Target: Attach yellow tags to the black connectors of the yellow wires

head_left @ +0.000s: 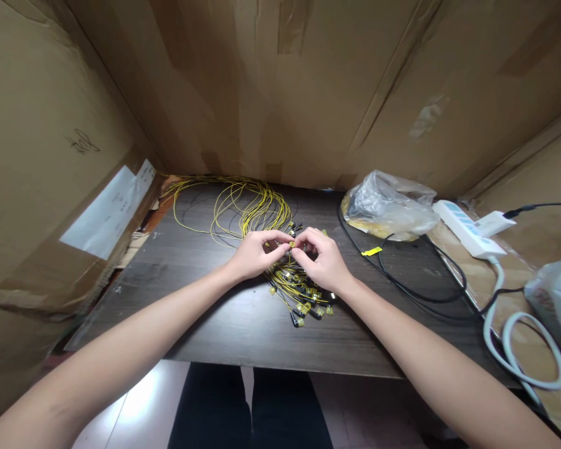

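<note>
Together, my left grip (257,254) and right grip (325,259) pinch a small yellow piece (292,244) between nearly closed fingertips; yellow-and-black connectors (303,308) lie nearer me, yellow cables (267,211) loop beyond on the worktop (224,330)

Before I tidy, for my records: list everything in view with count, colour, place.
Table: 1, dark brown, centre
Yellow cables: many, yellow, back of table
Cable ends: many, black and yellow, centre
Clear bag: 1, clear, back right
Whitish bag: 1, whitish, right edge
Power strip: 1, white, right
Plug: 1, white, in power strip
Cord: 1, white, lower right
Black cables: count unclear, black, right
Tag: 1, yellow, on black cable
Cardboard: several panels, brown, left, back, right
Paper: count unclear, white, left panel
Floor: 1, pale, bottom
Small piece: 1, yellow, between the fingers
Legs: 2, dark trousers, below table
Forearms: 2, bare, lower corners
Left hand: 1, bare, centre
Right hand: 1, bare, centre
</note>
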The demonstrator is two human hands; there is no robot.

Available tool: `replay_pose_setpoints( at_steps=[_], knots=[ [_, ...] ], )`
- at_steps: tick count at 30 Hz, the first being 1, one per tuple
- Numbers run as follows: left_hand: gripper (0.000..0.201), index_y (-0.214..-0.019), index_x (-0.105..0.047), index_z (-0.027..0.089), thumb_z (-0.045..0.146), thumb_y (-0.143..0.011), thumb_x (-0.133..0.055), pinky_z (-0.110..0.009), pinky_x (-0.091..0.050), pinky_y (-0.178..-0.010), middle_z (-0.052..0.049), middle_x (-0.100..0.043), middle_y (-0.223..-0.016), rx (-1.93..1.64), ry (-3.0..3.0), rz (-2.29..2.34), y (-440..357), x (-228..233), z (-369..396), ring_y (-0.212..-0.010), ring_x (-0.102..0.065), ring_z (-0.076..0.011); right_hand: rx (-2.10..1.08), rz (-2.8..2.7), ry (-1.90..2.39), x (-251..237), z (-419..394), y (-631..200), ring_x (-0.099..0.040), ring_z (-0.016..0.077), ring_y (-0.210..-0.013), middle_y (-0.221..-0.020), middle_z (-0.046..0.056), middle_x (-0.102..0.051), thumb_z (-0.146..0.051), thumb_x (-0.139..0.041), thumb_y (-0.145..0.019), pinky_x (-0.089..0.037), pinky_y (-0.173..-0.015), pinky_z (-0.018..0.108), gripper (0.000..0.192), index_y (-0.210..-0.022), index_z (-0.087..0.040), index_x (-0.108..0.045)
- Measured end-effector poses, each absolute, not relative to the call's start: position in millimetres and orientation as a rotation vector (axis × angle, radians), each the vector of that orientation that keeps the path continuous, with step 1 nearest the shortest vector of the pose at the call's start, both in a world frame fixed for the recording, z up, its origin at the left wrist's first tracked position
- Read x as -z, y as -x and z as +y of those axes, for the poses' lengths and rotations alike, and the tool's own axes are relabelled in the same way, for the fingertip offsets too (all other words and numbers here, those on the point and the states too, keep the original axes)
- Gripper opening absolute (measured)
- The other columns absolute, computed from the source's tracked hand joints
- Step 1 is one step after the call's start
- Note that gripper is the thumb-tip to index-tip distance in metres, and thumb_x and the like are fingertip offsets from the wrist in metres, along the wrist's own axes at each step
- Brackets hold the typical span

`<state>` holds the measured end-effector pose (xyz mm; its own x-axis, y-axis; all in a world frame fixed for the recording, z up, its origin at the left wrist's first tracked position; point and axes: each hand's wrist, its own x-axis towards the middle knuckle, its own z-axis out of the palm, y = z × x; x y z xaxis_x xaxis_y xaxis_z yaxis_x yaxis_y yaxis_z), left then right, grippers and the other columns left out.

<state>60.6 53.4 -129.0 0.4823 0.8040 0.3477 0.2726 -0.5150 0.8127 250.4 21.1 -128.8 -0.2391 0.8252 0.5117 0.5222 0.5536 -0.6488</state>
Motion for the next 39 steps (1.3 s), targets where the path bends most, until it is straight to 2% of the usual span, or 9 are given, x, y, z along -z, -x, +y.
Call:
replay_pose_setpoints(
  at_steps=[5, 11, 16, 22, 28, 30, 32, 36, 39],
  knots=[
    [0.013, -0.093, -0.075, 0.014, 0.024, -0.086, -0.069, -0.021, -0.051, -0.059, -0.003, -0.074, -0.077, -1.05, -2.093, 0.862, -61.2, 128.8, 50.1, -0.06, -0.063, -0.0105, -0.439, -1.887, 1.105, 129.5, 21.7, -250.8, -0.053, 0.0199, -0.073, -0.075, 0.003, -0.059, -0.024, -0.059, -0.089, -0.04, -0.066, 0.033, 0.012, -0.078, -0.021, -0.057],
    [0.011, -0.093, -0.075, 0.015, 0.021, -0.087, -0.068, -0.019, -0.049, -0.057, -0.002, -0.075, -0.08, -1.101, -2.157, 0.865, -60.7, 127.8, 47.3, -0.057, -0.06, -0.0087, -0.475, -1.876, 1.115, 130.6, 22.5, -250.9, -0.052, 0.0189, -0.072, -0.077, 0.003, -0.059, -0.024, -0.056, -0.091, -0.039, -0.065, 0.032, 0.01, -0.081, -0.02, -0.058],
    [0.01, -0.093, -0.075, 0.016, 0.019, -0.087, -0.068, -0.02, -0.049, -0.057, -0.001, -0.075, -0.08, -1.125, -2.194, 0.875, -60.9, 127.7, 46.9, -0.056, -0.06, -0.0086, -0.518, -1.901, 1.119, 132.1, 23.9, -251.2, -0.052, 0.0191, -0.071, -0.074, 0.002, -0.058, -0.028, -0.052, -0.095, -0.039, -0.066, 0.033, 0.018, -0.078, -0.021, -0.056],
    [0.013, -0.097, -0.075, 0.016, 0.02, -0.089, -0.066, -0.02, -0.053, -0.061, -0.003, -0.076, -0.086, -1.136, -2.166, 0.873, -62.2, 129.1, 46.9, -0.066, -0.066, -0.0108, -0.512, -1.943, 1.125, 130.5, 24.7, -250.2, -0.049, 0.0197, -0.068, -0.065, 0.002, -0.054, -0.033, -0.041, -0.101, -0.038, -0.068, 0.034, 0.037, -0.066, -0.022, -0.047],
    [0.013, -0.098, -0.075, 0.015, 0.02, -0.089, -0.066, -0.019, -0.053, -0.06, -0.004, -0.077, -0.088, -1.097, -2.108, 0.887, -61.8, 129.1, 48.9, -0.072, -0.069, -0.0119, -0.545, -1.83, 1.11, 130.3, 23.9, -250.1, -0.051, 0.0185, -0.071, -0.08, 0.003, -0.058, -0.029, -0.056, -0.091, -0.04, -0.066, 0.032, 0.011, -0.084, -0.021, -0.057],
    [0.011, -0.096, -0.075, 0.015, 0.019, -0.088, -0.067, -0.019, -0.053, -0.062, -0.003, -0.077, -0.086, -1.1, -2.111, 0.874, -61.7, 129.4, 49.8, -0.07, -0.069, -0.0114, -0.533, -1.824, 1.122, 131.0, 24.3, -250.0, -0.051, 0.0184, -0.07, -0.08, 0.003, -0.059, -0.026, -0.058, -0.089, -0.04, -0.065, 0.032, 0.007, -0.084, -0.021, -0.057],
    [0.01, -0.094, -0.075, 0.015, 0.019, -0.088, -0.068, -0.02, -0.053, -0.064, -0.003, -0.077, -0.084, -1.11, -2.11, 0.871, -62.0, 130.0, 50.2, -0.068, -0.068, -0.0108, -0.52, -1.846, 1.143, 131.5, 25.1, -249.9, -0.051, 0.0189, -0.07, -0.077, 0.003, -0.059, -0.027, -0.056, -0.09, -0.039, -0.065, 0.033, 0.011, -0.081, -0.021, -0.056],
    [0.011, -0.095, -0.076, 0.016, 0.021, -0.089, -0.068, -0.021, -0.053, -0.064, -0.002, -0.077, -0.084, -1.128, -2.096, 0.887, -62.8, 130.4, 49.6, -0.066, -0.067, -0.0105, -0.539, -1.922, 1.169, 131.8, 27.3, -249.8, -0.049, 0.0209, -0.07, -0.065, 0.002, -0.054, -0.033, -0.042, -0.1, -0.037, -0.07, 0.035, 0.035, -0.068, -0.023, -0.049],
    [0.012, -0.094, -0.076, 0.015, 0.02, -0.087, -0.068, -0.021, -0.053, -0.064, -0.002, -0.077, -0.081, -1.122, -2.092, 0.882, -63.3, 129.6, 48.9, -0.064, -0.066, -0.0105, -0.56, -1.949, 1.197, 131.8, 28.0, -249.8, -0.05, 0.0222, -0.072, -0.064, 0.002, -0.054, -0.035, -0.037, -0.102, -0.036, -0.072, 0.036, 0.039, -0.066, -0.023, -0.047]
  ],
)
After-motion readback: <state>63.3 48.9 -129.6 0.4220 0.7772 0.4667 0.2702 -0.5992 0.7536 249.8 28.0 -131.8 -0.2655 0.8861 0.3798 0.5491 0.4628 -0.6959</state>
